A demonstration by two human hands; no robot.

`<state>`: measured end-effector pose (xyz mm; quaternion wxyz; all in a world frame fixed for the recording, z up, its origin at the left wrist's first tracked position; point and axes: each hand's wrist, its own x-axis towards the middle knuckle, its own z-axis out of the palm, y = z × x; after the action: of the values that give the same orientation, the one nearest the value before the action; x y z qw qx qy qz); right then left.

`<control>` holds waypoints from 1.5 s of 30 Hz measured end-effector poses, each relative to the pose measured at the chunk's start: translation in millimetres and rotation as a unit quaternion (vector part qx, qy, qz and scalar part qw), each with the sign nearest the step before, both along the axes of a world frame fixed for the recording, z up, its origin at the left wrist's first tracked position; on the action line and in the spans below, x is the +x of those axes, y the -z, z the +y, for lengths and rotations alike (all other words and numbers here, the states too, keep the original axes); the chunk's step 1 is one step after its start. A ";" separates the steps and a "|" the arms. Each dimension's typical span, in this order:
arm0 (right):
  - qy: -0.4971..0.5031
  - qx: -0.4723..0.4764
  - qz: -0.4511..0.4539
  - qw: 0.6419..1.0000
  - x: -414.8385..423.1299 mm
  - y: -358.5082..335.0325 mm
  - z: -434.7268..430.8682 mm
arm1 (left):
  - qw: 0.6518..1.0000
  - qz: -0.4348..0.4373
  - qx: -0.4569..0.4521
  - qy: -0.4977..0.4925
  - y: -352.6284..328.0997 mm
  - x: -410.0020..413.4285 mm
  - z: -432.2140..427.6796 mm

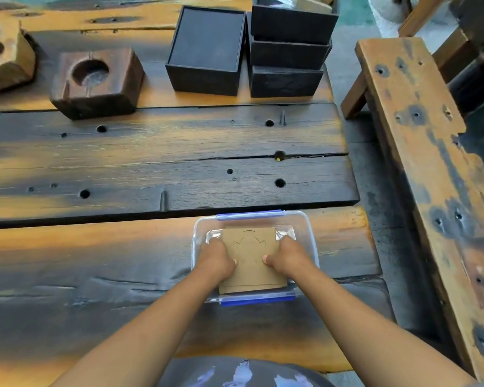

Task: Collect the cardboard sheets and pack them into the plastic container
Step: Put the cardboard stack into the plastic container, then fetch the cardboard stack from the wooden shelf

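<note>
A rough plank table [157,152] of dark, orange-streaked wood is spanning the view. Two brown wooden blocks with round hollows [97,82] [4,57] are sitting at its far left. An open, empty black square box [207,51] is standing beside a stack of three black boxes [289,51]. A weathered wooden bench [419,152] is running along the right.

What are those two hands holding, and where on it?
A stack of cardboard sheets, gripped by its left and right edges: left hand, right hand, thumbs on top, over the plastic container.
</note>
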<state>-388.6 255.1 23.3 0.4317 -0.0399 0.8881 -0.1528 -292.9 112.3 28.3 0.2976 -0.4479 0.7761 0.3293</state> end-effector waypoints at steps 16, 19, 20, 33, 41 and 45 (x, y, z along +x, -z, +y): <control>0.086 -0.114 0.149 0.978 45.8 -61.3 38.9 | 0.974 0.133 -0.047 0.176 -65.9 22.8 16.6; 0.156 -0.116 0.175 0.965 71.2 -71.6 65.1 | 0.951 0.174 -0.035 0.253 -77.0 18.5 29.8; 0.173 -0.112 0.178 0.962 80.2 -73.7 75.0 | 0.942 0.186 -0.023 0.280 -79.7 16.7 35.8; 0.536 -0.016 0.206 0.819 293.5 -93.9 270.5 | 0.664 0.206 0.072 0.715 -115.6 61.6 277.3; 0.719 -0.016 0.239 0.653 442.9 -83.4 395.0 | 0.507 0.184 0.096 0.836 -132.8 169.0 458.8; 0.780 -0.017 0.264 0.567 518.9 -94.0 434.7 | 0.411 0.198 0.109 0.883 -135.6 233.6 534.4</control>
<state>130.3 689.8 117.3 -0.1097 0.6226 0.6459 -0.4279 -59.4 646.7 163.8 0.3085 0.5987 0.7378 0.0458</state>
